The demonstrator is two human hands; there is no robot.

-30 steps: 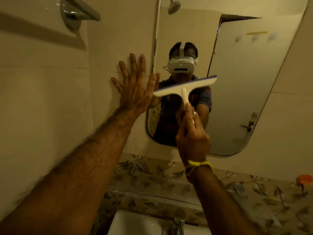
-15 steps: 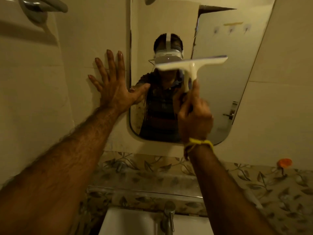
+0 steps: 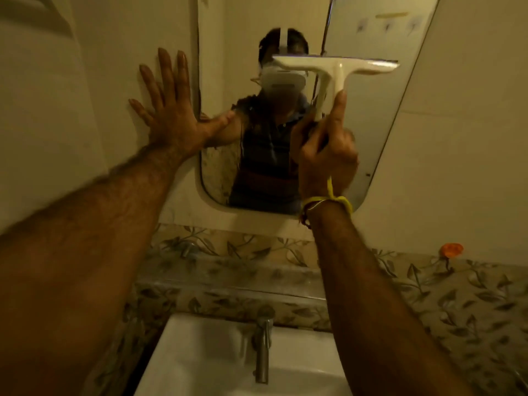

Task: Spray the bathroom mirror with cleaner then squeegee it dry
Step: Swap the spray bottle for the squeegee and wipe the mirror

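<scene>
The bathroom mirror (image 3: 368, 115) hangs on the tiled wall ahead, with rounded lower corners. My right hand (image 3: 328, 155) grips the handle of a white squeegee (image 3: 337, 67), whose blade lies level against the upper middle of the glass. A yellow thread circles that wrist. My left hand (image 3: 168, 115) is spread flat on the wall tile just left of the mirror, thumb reaching over the mirror's edge. No spray bottle is in view.
A white sink (image 3: 217, 358) with a metal tap (image 3: 263, 350) sits below, behind it a leaf-patterned ledge (image 3: 457, 304). An orange cap-like object (image 3: 451, 249) sits at the ledge's back right. The mirror reflects a person and a door.
My right hand has lifted the squeegee higher on the mirror and levelled its blade. The view has shifted left and down. My left hand stays flat on the wall.
</scene>
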